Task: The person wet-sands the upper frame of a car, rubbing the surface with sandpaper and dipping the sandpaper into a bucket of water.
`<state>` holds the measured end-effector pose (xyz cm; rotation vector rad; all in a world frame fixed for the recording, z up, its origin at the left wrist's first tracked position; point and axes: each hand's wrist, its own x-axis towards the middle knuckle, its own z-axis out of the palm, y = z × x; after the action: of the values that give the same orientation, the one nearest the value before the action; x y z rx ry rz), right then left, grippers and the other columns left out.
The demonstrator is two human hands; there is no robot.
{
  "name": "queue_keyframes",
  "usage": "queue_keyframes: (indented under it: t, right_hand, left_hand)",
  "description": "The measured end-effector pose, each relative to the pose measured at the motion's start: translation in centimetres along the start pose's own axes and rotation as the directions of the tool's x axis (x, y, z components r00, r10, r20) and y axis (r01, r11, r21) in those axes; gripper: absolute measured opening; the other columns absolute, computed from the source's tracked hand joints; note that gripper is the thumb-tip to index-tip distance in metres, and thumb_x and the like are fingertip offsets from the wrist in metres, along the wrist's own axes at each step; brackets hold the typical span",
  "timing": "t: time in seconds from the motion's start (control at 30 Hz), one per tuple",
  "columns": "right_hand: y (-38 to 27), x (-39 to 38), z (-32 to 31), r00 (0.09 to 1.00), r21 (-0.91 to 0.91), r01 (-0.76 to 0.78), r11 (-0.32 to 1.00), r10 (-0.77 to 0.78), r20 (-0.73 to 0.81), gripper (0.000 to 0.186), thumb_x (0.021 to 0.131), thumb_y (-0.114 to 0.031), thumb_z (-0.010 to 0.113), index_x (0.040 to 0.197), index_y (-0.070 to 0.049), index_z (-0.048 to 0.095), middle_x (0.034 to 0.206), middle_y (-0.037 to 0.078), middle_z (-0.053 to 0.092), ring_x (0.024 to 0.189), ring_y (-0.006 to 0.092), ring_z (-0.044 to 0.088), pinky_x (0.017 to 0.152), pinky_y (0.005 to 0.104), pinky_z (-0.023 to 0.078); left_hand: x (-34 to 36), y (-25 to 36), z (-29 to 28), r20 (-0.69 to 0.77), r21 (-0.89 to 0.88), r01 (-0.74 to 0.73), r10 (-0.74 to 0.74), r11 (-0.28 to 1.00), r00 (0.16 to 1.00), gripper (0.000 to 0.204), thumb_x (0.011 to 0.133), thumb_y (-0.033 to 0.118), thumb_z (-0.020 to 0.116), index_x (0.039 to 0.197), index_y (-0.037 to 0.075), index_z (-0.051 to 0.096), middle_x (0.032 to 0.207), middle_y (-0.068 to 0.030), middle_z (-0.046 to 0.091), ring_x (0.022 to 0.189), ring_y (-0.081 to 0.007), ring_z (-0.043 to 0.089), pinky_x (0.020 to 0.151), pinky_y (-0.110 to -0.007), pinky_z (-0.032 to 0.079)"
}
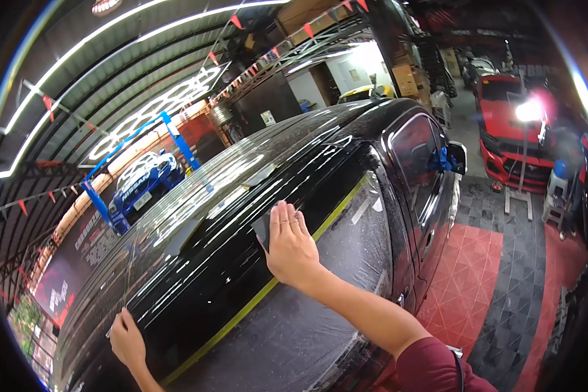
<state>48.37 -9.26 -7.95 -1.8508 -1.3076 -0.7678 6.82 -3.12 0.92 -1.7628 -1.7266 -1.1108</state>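
My right hand point(293, 251) lies on the glossy black car roof point(209, 287), fingers straight and together. Beneath its fingers is a dark grey flat squeegee point(261, 230), one edge sticking out on the left. At the lower left, my left hand point(127, 341) is closed in a pinch at the roof's surface; what lies between the fingertips is too small to make out. A strip of yellow tape point(268, 285) runs along the roof's near edge. Beyond it, cloudy plastic sheeting point(333, 287) covers the glass.
A door mirror with blue cloth point(445, 159) juts out at the right. Past it stand a lamp on a stand point(528, 111), a red car point(503, 144) and stacked stools point(556, 199). A blue car point(144, 183) sits by a blue lift point(183, 147) at the far left.
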Motion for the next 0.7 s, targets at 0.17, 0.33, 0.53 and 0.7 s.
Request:
queue_keyframes:
  t: [0.17, 0.33, 0.53, 0.7]
  right_hand:
    - [10.5, 7.4, -0.7, 0.957, 0.069, -0.285, 0.956, 0.287, -0.028, 0.075, 0.113, -0.044, 0.034, 0.155, 0.018, 0.035, 0.163, 0.038, 0.037, 0.154, 0.0473, 0.038, 0.131, 0.0521, 0.025]
    - [7.4, 6.6, 0.2, 0.972, 0.131, -0.222, 0.966, 0.208, 0.113, 0.07, 0.102, -0.02, 0.04, 0.156, 0.022, 0.026, 0.166, 0.04, 0.03, 0.158, 0.0491, 0.029, 0.134, 0.0525, 0.016]
    - [14.4, 10.7, -0.3, 0.901, 0.076, -0.431, 0.899, 0.424, 0.098, 0.07, 0.1, -0.018, 0.045, 0.155, 0.022, 0.03, 0.164, 0.041, 0.032, 0.157, 0.0514, 0.031, 0.132, 0.054, 0.019]
    - [16.5, 10.9, -0.1, 0.922, 0.121, -0.388, 0.914, 0.385, 0.049, 0.069, 0.099, -0.017, 0.043, 0.154, 0.022, 0.032, 0.165, 0.04, 0.032, 0.157, 0.0495, 0.031, 0.132, 0.0546, 0.019]
  left_hand:
    - [-0.2, 2.6, -0.6, 0.039, 0.015, 0.017, -0.018, 1.0, 0.999, 0.053, 0.111, 0.046, 0.048, 0.102, 0.002, 0.074, 0.095, -0.0212, 0.075, 0.093, -0.0466, 0.068, 0.08, -0.055, 0.05]
    - [-0.3, 1.1, -0.3, -0.013, 0.031, 0.014, -0.013, 0.999, 1.0, 0.055, 0.112, 0.045, 0.047, 0.1, -0.002, 0.074, 0.099, -0.0248, 0.074, 0.096, -0.0463, 0.069, 0.083, -0.054, 0.05]
    - [1.1, -0.7, 1.0, -0.005, 0.036, -0.081, 0.081, 0.996, 0.997, 0.054, 0.112, 0.041, 0.046, 0.098, -0.004, 0.072, 0.096, -0.0265, 0.072, 0.094, -0.0462, 0.067, 0.086, -0.052, 0.049]
    - [1.7, -2.4, 2.2, -0.027, 0.009, -0.063, 0.063, 0.998, 0.998, 0.053, 0.112, 0.041, 0.047, 0.099, -0.003, 0.073, 0.092, -0.0245, 0.072, 0.093, -0.0447, 0.066, 0.086, -0.052, 0.049]
